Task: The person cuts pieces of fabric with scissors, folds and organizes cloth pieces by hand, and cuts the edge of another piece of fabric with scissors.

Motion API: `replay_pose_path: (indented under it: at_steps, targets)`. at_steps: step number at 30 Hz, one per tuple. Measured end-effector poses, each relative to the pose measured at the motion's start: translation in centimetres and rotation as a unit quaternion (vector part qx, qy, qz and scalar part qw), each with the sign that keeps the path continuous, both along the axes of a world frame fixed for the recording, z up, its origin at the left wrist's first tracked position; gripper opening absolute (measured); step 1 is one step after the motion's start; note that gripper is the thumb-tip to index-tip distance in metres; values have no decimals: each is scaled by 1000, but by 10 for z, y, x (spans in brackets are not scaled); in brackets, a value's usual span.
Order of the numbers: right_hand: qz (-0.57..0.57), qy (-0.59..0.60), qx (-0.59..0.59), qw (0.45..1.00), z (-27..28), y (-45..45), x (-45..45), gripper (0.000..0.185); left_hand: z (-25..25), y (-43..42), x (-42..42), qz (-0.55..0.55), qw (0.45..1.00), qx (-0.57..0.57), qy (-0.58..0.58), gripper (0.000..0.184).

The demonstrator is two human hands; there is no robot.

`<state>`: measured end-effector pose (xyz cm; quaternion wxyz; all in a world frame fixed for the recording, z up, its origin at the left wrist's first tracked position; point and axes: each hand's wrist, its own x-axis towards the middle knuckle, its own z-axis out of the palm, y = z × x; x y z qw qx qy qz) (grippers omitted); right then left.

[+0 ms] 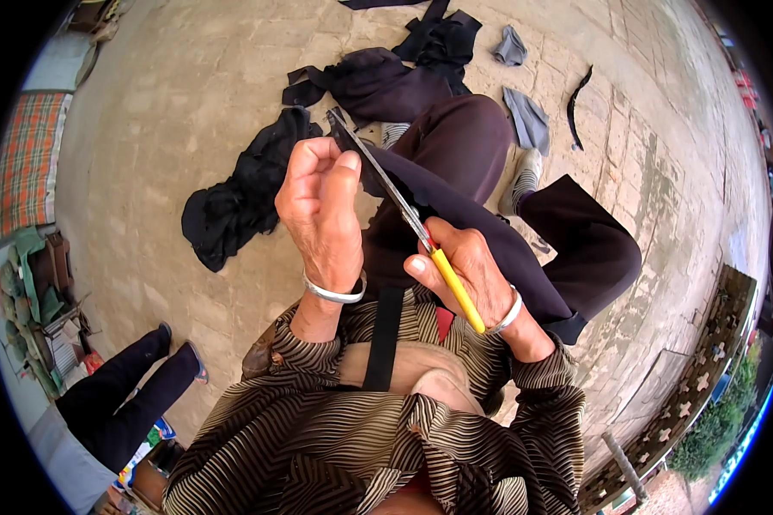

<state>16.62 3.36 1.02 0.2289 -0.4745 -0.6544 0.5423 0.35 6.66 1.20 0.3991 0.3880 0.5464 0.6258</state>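
Observation:
My right hand (468, 266) is wrapped around the yellow handle of a pair of scissors (392, 190). The long metal blades point up and to the left, past my left hand (325, 215). Thumb and forefinger of that hand are closed at the edge of a dark cloth (421, 184), right beside the blades. This cloth stretches across my lap, over dark trousers (481, 129) of nearly the same colour. How far the blades are apart is hard to make out. A silvery bangle sits on each wrist.
Black cloth (253, 184) lies on the paved ground (146, 154) to the left, with more dark cloth (386, 86) ahead. Grey scraps (528, 118) and a thin black strip (579, 107) lie farther right. Another person's legs (133, 386) are at lower left.

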Motion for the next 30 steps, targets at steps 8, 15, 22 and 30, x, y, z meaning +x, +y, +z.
replay_pose_path:
  at_steps: [8, 15, 22, 30]
  targets:
    - [-2, -32, 19, 999, -5, -5, 2, 59, -3, 1, -4, -17, 1000, 2, -11, 8]
    - [36, 147, -127, 980, -7, -9, 11, 56, -12, 2, 0, 5, 998, 61, 0, 4]
    - [66, 164, -177, 968, -7, -11, 13, 58, -19, 1, -2, -5, 995, 69, -74, 4]
    - [45, 160, -96, 981, -10, -7, 8, 58, -13, 2, 3, -10, 988, 74, -132, 5]
